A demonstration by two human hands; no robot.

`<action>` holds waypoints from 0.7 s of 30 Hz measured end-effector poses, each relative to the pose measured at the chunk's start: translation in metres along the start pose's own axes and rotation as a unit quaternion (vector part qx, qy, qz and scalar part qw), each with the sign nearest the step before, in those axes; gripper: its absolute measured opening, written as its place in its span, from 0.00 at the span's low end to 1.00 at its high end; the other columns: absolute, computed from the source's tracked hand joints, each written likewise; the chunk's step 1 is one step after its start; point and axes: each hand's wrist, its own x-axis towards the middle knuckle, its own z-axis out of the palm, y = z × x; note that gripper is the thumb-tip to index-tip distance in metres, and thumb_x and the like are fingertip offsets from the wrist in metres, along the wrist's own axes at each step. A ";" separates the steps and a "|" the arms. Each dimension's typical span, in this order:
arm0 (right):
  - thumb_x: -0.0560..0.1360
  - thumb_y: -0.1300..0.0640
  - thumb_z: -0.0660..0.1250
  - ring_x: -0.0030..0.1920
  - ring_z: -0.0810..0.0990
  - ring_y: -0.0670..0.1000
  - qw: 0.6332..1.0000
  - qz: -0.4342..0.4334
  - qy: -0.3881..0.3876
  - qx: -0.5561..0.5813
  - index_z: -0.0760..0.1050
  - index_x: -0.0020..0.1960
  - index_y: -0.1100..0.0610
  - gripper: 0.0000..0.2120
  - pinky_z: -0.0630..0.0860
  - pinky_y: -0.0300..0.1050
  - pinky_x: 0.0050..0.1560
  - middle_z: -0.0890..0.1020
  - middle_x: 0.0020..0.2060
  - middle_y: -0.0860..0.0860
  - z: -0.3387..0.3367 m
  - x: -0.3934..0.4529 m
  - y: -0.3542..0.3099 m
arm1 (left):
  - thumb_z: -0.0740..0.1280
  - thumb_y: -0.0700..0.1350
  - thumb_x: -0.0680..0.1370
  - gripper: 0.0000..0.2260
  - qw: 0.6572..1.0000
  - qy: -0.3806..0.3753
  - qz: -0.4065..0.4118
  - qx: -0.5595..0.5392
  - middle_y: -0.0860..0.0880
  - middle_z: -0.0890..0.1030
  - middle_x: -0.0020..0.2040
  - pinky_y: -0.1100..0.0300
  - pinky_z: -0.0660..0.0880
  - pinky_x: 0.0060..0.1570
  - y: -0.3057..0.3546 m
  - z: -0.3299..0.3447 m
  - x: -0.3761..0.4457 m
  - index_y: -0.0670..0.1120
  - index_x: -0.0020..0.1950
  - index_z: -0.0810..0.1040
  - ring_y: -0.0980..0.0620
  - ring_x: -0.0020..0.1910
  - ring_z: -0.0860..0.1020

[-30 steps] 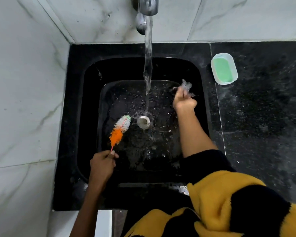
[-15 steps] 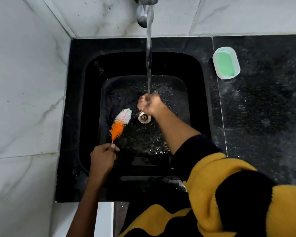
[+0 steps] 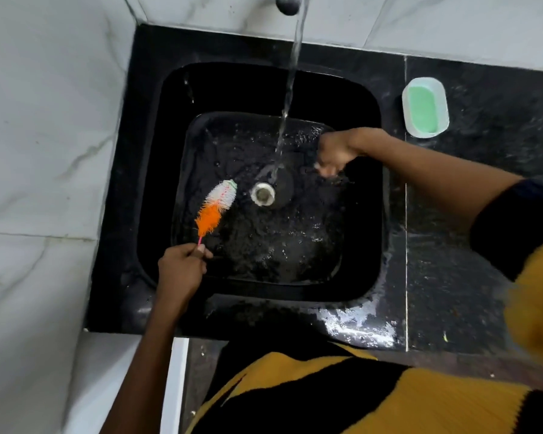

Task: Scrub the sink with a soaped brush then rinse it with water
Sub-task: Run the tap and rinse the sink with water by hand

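The black sink (image 3: 157,170) sits in a corner, wall hard against its left and back rims, counter to its right. Water (image 3: 290,89) falls beside the drain (image 3: 263,193). A soap dish (image 3: 425,107) stands on the counter. The left hand (image 3: 179,270) pinches the brush (image 3: 217,208) handle, bristles near the drain. The right hand (image 3: 334,153) reaches into the basin, fingers curled; whether it holds anything cannot be told.

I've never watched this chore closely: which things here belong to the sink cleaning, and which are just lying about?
In use:
- sink
- brush, gripped by the left hand
- running water from the tap
- right hand, down in the basin
- green soap in its dish

Lying about:
- black countertop
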 end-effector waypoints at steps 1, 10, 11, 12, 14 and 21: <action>0.80 0.65 0.58 0.37 0.80 0.53 0.993 -0.021 0.038 0.105 0.78 0.45 0.64 0.11 0.77 0.45 0.38 0.84 0.46 0.62 -0.003 0.008 -0.002 | 0.63 0.44 0.83 0.15 1.000 -0.001 0.000 -0.001 0.48 0.73 0.26 0.62 0.61 0.27 0.000 0.001 -0.001 0.42 0.39 0.82 0.55 0.22 0.66; 0.81 0.62 0.47 0.26 0.68 0.48 0.696 -0.018 -0.040 0.716 0.66 0.36 0.56 0.17 0.67 0.38 0.24 0.72 0.28 0.52 0.031 0.058 -0.060 | 0.63 0.44 0.83 0.15 1.000 0.010 -0.007 -0.020 0.48 0.74 0.27 0.60 0.63 0.30 -0.005 -0.006 -0.007 0.43 0.38 0.82 0.51 0.26 0.68; 0.80 0.63 0.46 0.25 0.67 0.48 0.693 -0.026 -0.052 0.719 0.65 0.36 0.55 0.17 0.64 0.38 0.24 0.70 0.27 0.51 0.038 0.061 -0.063 | 0.63 0.44 0.83 0.15 1.000 0.011 -0.005 -0.019 0.47 0.74 0.27 0.60 0.63 0.30 -0.006 -0.007 -0.009 0.43 0.39 0.82 0.51 0.26 0.68; 0.79 0.63 0.45 0.25 0.66 0.48 0.700 -0.026 -0.059 0.712 0.64 0.35 0.55 0.16 0.63 0.38 0.24 0.69 0.27 0.51 0.043 0.061 -0.062 | 0.63 0.44 0.83 0.15 1.000 0.012 -0.004 -0.018 0.47 0.74 0.28 0.60 0.63 0.30 -0.006 -0.008 -0.010 0.42 0.39 0.82 0.51 0.26 0.68; 0.78 0.64 0.46 0.25 0.67 0.48 0.735 -0.025 -0.094 0.672 0.65 0.35 0.55 0.16 0.67 0.39 0.26 0.69 0.27 0.51 0.045 0.051 -0.057 | 0.63 0.44 0.83 0.15 1.000 0.016 -0.005 -0.017 0.46 0.75 0.28 0.60 0.63 0.30 -0.006 -0.010 -0.010 0.42 0.39 0.83 0.51 0.27 0.68; 0.73 0.65 0.65 0.45 0.84 0.60 0.986 0.071 -0.067 -0.135 0.80 0.37 0.63 0.09 0.81 0.52 0.45 0.84 0.43 0.61 0.041 -0.017 0.009 | 0.63 0.45 0.83 0.16 1.000 0.021 -0.004 -0.022 0.47 0.75 0.28 0.60 0.63 0.29 -0.007 -0.008 -0.009 0.42 0.39 0.83 0.52 0.26 0.68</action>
